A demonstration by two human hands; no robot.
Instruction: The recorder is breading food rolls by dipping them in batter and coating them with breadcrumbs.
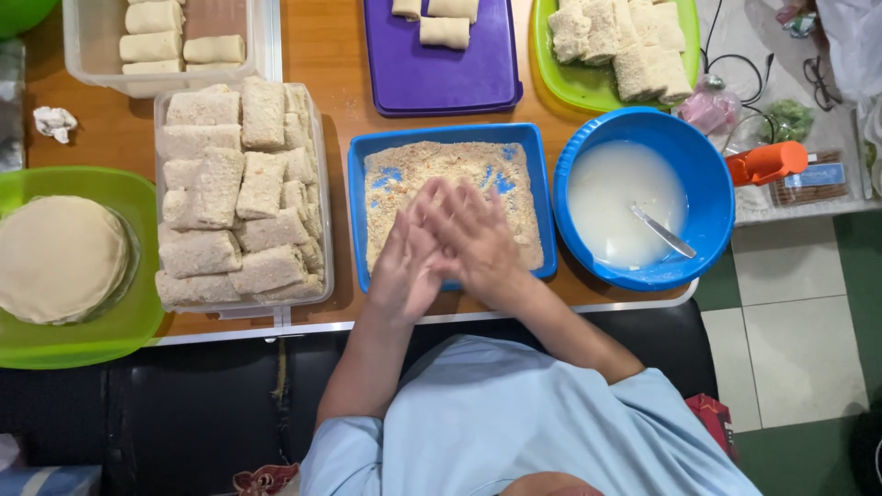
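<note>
Over the blue crumb tray [367, 147] at the counter's front edge, left hand [407, 262] and right hand [473, 234] are pressed together, fingers overlapping; whether they enclose anything cannot be told. Blue batter bowl [712, 184] just right; clear tub of breaded rolls [322, 184] left.

Left hand [406, 262] and right hand [476, 237] pressed together palm to palm, fingers extended and blurred, both forearms angled inward, bare below short sleeves
</note>
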